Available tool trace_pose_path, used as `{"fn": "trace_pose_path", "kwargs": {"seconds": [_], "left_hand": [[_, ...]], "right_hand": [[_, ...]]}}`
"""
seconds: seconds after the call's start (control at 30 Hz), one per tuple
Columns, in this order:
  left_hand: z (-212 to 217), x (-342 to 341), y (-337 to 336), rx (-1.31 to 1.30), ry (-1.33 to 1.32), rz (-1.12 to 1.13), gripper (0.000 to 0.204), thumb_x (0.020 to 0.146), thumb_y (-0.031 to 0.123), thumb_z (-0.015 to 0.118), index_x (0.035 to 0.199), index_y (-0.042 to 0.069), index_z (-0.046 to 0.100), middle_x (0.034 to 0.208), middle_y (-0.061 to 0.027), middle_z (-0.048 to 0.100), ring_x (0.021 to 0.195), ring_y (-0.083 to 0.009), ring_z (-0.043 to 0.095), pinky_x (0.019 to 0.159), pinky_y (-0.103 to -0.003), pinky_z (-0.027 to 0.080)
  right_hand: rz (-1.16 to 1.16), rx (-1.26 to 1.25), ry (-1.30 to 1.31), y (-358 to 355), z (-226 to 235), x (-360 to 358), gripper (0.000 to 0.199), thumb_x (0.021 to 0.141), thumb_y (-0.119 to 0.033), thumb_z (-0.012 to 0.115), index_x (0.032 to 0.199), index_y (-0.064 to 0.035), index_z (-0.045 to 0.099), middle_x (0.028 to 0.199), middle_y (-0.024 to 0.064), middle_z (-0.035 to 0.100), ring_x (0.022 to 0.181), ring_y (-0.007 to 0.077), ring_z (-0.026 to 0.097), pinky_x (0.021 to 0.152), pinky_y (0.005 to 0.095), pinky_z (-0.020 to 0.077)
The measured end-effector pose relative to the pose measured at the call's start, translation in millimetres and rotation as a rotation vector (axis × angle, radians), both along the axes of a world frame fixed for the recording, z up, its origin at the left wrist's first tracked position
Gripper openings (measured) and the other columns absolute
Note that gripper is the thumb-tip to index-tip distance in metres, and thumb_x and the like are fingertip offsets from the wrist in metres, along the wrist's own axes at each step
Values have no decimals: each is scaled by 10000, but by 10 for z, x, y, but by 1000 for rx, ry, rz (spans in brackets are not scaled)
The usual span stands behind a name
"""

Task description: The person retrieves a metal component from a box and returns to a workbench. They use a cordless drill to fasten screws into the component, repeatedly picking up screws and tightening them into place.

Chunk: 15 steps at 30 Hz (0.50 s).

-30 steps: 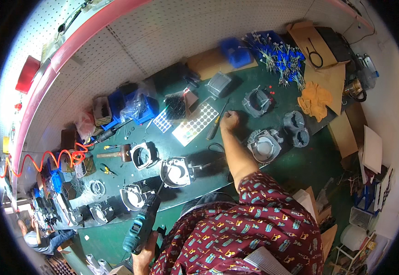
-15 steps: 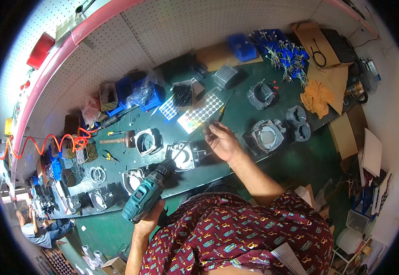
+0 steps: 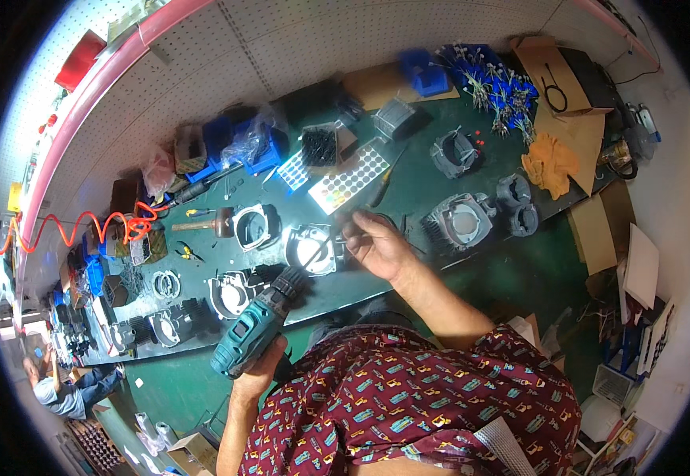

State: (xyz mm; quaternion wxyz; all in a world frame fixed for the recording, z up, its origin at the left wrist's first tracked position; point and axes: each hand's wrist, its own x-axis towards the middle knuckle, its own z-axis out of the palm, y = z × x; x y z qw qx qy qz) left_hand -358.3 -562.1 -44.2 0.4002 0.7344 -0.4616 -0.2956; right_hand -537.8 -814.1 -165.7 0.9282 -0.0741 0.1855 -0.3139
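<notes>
My left hand (image 3: 261, 366) is wrapped round the grip of a teal cordless drill (image 3: 248, 337), whose long bit points up and right over a light grey metal housing (image 3: 330, 264) on the bench. My right hand (image 3: 378, 247) hovers just right of that housing, near the bit's tip. Its thumb and fingers are pinched together; what is between them is too small to make out. Left of the drill's chuck sits another metal housing (image 3: 222, 297), and a ring-shaped housing (image 3: 251, 228) lies farther back.
On the green bench (image 3: 392, 186) are a hammer (image 3: 222, 223), a box of black screws (image 3: 319, 147), a sticker sheet (image 3: 350, 176), a finned housing (image 3: 464, 222) and an orange cloth (image 3: 551, 168). An orange coiled hose (image 3: 83, 242) hangs left. Another person (image 3: 63, 389) sits far left.
My right hand has moved a little left and down, closer to the drill bit's tip. The drill stays in my left hand, almost in place.
</notes>
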Motion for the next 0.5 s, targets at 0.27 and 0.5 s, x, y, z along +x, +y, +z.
{"fn": "trace_pose_path", "kwargs": {"seconds": [0.27, 0.5], "left_hand": [[16, 74, 138, 61, -223, -73, 235, 816, 68, 725, 1047, 69, 687, 929, -67, 669, 807, -223, 628, 731, -364, 508], [-108, 183, 218, -113, -324, -118, 148, 765, 56, 777, 882, 63, 687, 747, -55, 658, 625, -199, 617, 594, -333, 493]], "right_hand": [[79, 185, -124, 80, 9, 35, 198, 1000, -145, 603, 1164, -35, 594, 1161, 118, 658, 891, 132, 652, 724, 245, 575], [96, 283, -207, 167, 81, 99, 256, 993, -146, 616, 1177, 26, 573, 1153, 119, 644, 886, 142, 652, 739, 246, 588]]}}
